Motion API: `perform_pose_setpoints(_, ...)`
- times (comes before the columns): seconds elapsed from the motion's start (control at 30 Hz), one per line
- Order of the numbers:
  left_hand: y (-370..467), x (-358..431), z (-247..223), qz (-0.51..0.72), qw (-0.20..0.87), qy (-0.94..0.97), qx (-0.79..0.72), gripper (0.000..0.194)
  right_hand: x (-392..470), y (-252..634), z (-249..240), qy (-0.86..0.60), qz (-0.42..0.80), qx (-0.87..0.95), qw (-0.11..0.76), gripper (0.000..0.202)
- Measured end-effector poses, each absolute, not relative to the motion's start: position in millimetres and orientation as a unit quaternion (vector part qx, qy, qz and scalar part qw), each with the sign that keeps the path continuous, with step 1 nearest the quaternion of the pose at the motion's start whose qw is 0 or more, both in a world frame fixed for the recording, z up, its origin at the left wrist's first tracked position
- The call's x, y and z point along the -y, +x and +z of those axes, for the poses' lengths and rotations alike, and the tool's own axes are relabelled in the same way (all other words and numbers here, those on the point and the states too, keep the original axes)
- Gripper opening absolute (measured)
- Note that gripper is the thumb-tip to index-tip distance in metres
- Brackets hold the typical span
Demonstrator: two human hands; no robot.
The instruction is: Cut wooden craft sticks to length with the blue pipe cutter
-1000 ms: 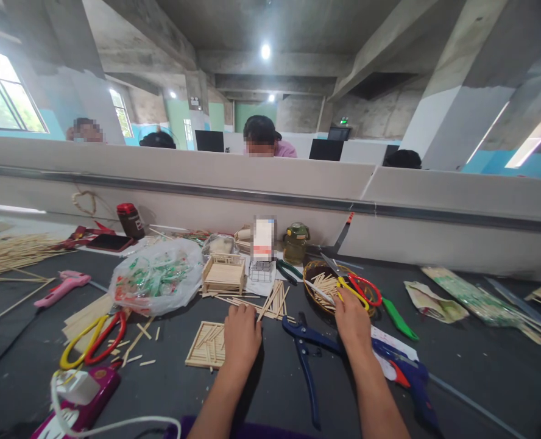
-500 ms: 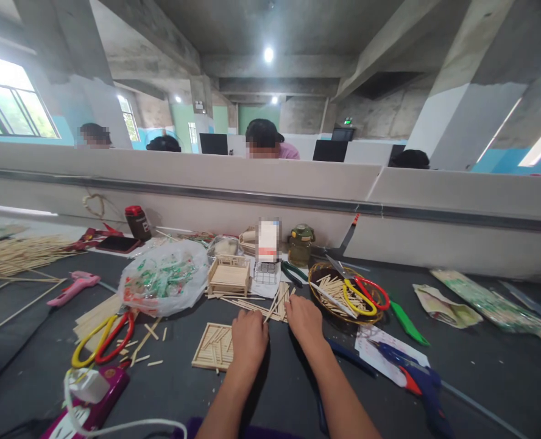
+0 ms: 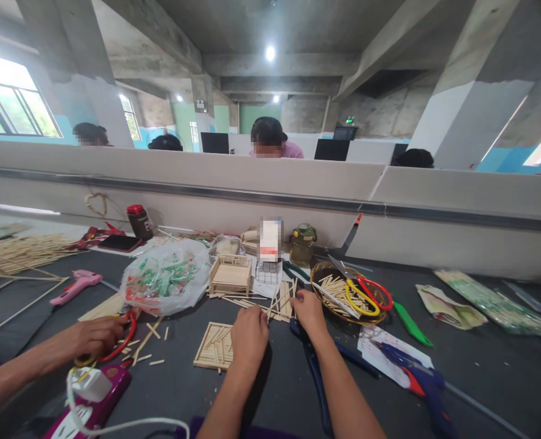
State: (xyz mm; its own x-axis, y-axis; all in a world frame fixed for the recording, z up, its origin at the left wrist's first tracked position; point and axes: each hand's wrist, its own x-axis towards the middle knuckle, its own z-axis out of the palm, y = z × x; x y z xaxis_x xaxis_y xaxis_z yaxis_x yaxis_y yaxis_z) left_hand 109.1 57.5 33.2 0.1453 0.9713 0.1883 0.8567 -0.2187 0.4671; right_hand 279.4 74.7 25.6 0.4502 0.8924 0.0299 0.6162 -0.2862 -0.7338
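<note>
My left hand (image 3: pixel 250 332) is closed, its curled fingers at the near end of a thin wooden stick that slants away from it. My right hand (image 3: pixel 309 311) pinches at the right edge of a small group of wooden sticks (image 3: pixel 283 302), a stick rising from its fingertips. Left of my left hand lies a square stick panel (image 3: pixel 211 347) with loose short pieces on top. Dark-handled pliers (image 3: pixel 314 372) lie under my right wrist. Behind the hands stands a small wooden stick model (image 3: pixel 230 274) resembling a bed. The fingertips are partly hidden.
Another person's hand (image 3: pixel 99 335) is on red-and-yellow scissors (image 3: pixel 127 341) at left. Nearby are a plastic bag (image 3: pixel 165 277), a pink glue gun (image 3: pixel 76 286) and a power strip (image 3: pixel 110 384). A stick basket (image 3: pixel 320 311) with scissors and a blue glue gun (image 3: pixel 417 372) are at right.
Another person's arm has come in from the left, and its hand has reached the red-and-yellow scissors. My right hand has shifted slightly to the right; my left hand stays almost still.
</note>
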Motion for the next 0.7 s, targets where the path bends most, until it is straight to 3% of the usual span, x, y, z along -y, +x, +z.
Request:
perform_pose_setpoints(0.1, 107.8, -61.1, 31.1, 0.312, 0.251, 0.694, -0.598, 0.019, -63.6, 281.9, 29.5, -0.725, 0.262, 0.48, 0.42, 0.027)
perform_pose_setpoints(0.2, 112.4, -61.8, 30.6, 0.41, 0.473, 0.59, -0.51, 0.022, -44.8, 279.3, 38.7, -0.676, 0.303, 0.479, 0.471, 0.036)
perform_pose_setpoints(0.33, 120.4, -54.3, 36.7, 0.426, 0.711, 0.429, -0.357, 0.03, -14.4, 271.5, 56.4, -0.605, 0.32, 0.467, 0.56, 0.052)
perform_pose_setpoints(0.53, 120.4, -47.8, 40.0, 0.412, 0.805, 0.338, -0.261, 0.027, 5.9, 263.4, 69.4, -0.438, 0.486, 0.344, 0.674, 0.032)
perform_pose_setpoints(0.7, 121.1, -47.1, 39.9, 0.414, 0.803, 0.333, -0.269, 0.025, 0.7, 260.9, 59.2, -0.458, 0.443, 0.357, 0.684, 0.034)
